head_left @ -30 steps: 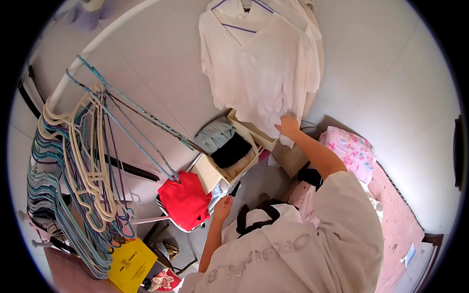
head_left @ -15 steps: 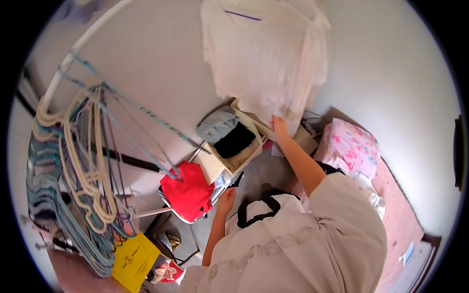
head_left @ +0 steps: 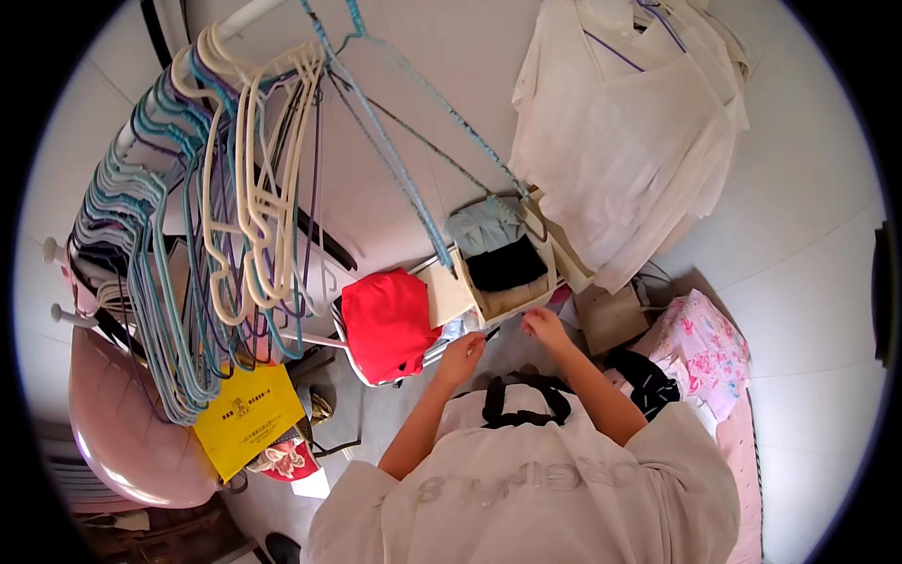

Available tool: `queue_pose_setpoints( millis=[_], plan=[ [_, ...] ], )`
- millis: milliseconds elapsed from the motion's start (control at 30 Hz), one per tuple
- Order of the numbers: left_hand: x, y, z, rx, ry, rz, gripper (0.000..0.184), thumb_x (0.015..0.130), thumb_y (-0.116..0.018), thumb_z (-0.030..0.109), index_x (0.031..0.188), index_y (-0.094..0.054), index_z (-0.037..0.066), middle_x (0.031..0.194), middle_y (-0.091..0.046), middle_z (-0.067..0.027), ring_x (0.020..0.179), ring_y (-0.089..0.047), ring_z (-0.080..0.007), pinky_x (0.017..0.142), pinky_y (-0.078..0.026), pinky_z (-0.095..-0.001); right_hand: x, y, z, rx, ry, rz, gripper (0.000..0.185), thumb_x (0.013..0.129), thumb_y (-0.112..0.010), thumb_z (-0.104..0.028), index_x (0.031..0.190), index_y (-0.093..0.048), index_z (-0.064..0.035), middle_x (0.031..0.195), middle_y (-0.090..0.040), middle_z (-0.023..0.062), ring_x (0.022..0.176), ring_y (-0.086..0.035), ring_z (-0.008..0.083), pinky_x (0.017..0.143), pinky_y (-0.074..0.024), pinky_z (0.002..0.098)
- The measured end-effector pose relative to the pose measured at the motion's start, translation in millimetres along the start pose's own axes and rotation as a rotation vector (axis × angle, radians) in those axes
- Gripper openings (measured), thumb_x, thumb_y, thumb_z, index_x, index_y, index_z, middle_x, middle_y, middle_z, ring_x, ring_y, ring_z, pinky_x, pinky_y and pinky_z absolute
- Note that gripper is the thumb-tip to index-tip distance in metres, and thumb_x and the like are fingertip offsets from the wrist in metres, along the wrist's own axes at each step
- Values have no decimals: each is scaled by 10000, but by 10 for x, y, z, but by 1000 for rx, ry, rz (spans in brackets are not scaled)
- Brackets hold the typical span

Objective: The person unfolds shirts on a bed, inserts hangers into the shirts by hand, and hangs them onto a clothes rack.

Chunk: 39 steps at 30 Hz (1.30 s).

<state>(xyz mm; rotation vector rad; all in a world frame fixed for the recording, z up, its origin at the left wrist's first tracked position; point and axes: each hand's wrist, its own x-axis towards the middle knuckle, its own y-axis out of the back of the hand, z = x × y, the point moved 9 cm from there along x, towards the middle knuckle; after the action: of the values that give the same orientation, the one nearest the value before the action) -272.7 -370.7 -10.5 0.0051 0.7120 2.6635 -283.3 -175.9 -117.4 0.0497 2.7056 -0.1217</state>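
Observation:
My left hand [head_left: 463, 358] is below the open box, its fingers bent together near a small dark strip; whether it holds anything is too small to tell. My right hand [head_left: 543, 326] is just under the box's lower right corner, fingers loosely bent and slightly apart, with nothing visible in them. The cream box [head_left: 470, 310] contains folded grey-blue cloth [head_left: 484, 226] and black cloth [head_left: 507, 266]. Left of my left hand, a red cloth [head_left: 387, 321] lies on a white-rimmed support. Pale tops [head_left: 625, 141] hang above and to the right on hangers, untouched by either hand.
Many hangers [head_left: 160, 273] crowd a white rail at the left; blue ones [head_left: 385, 160] reach down near the box. A yellow bag [head_left: 246, 418] hangs under them, beside a pink chair [head_left: 132, 423]. Floral pink cloth [head_left: 700, 348] and a brown box [head_left: 611, 318] are at the right.
My right hand has let go of the pale top's hem and come down beside my left hand. The view has turned left, so the hangers and tops appear farther right.

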Motion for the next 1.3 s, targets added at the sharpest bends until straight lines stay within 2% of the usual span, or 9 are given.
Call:
queue_pose_setpoints(
  millis=[133, 333, 467, 633, 733, 1033, 1067, 1167, 1300],
  plan=[
    [31, 28, 42, -101, -69, -14, 195, 823, -516, 144, 972, -559, 26, 835, -613, -123, 761, -608, -225, 675, -471, -298, -235, -47, -380, 90, 86, 78, 221, 789, -539, -162, 959, -540, -22, 741, -581, 40, 629, -534, 103, 567, -422, 212],
    [-24, -503, -50, -75, -113, -309, 199, 821, -527, 129, 983, -567, 20, 833, -616, -108, 775, -601, -175, 687, -466, -276, -827, -100, 91, 0, 91, 140, 182, 761, -528, -96, 909, -566, 2, 747, -595, 50, 658, -559, 122, 628, -469, 253],
    [-76, -1166, -287, -51, -168, -570, 204, 822, -530, 135, 987, -567, 20, 825, -614, -99, 742, -589, -160, 673, -452, -260, -1460, 283, 574, 22, -11, 406, 176, 750, -549, -104, 887, -576, 3, 726, -604, 74, 620, -570, 135, 590, -470, 247],
    [-54, -1791, 207, -35, -259, -792, 209, 824, -526, 146, 986, -565, 19, 816, -611, -91, 727, -572, -145, 667, -442, -252, -2382, 1052, 1345, 13, -166, 837, 199, 720, -587, -110, 893, -579, -10, 726, -603, 83, 625, -575, 151, 589, -470, 261],
    [7, -2192, 493, -9, -344, -871, 217, 825, -512, 143, 995, -560, 16, 828, -609, -83, 727, -562, -134, 674, -438, -250, -3008, 1461, 1886, -2, -380, 1229, 362, 659, -634, -194, 967, -559, -17, 869, -606, 162, 810, -587, 266, 717, -457, 342],
    [62, -3142, 1282, -28, -414, -1036, 224, 832, -507, 134, 1024, -550, 25, 873, -599, -77, 778, -556, -125, 696, -434, -240, -4259, 1877, 2853, 260, -832, 1865, 670, 584, -674, -256, 1135, -430, 38, 1079, -517, 234, 1026, -498, 338, 873, -407, 362],
    [77, -3213, 1267, -30, -405, -1036, 224, 834, -507, 135, 1024, -550, 25, 877, -599, -76, 784, -557, -123, 699, -434, -239, -4281, 1945, 2951, 297, -846, 1814, 702, 605, -628, -280, 1179, -369, 30, 1183, -420, 243, 1095, -413, 381, 930, -350, 398],
    [59, -3306, 1262, -11, -331, -1068, 216, 854, -496, 123, 1037, -530, 14, 915, -588, -57, 868, -550, -111, 775, -418, -227, -4393, 2161, 2886, 234, -891, 1950, 705, 584, -654, -254, 1163, -394, 53, 1148, -455, 253, 1078, -438, 371, 924, -361, 378],
    [118, -3381, 912, 4, -261, -1079, 220, 859, -492, 124, 1041, -524, 5, 959, -576, -76, 894, -553, -140, 811, -423, -251, -4315, 2505, 2759, 151, -774, 1866, 686, 604, -637, -258, 1167, -390, 46, 1155, -443, 252, 1084, -426, 373, 931, -348, 388]
  ],
)
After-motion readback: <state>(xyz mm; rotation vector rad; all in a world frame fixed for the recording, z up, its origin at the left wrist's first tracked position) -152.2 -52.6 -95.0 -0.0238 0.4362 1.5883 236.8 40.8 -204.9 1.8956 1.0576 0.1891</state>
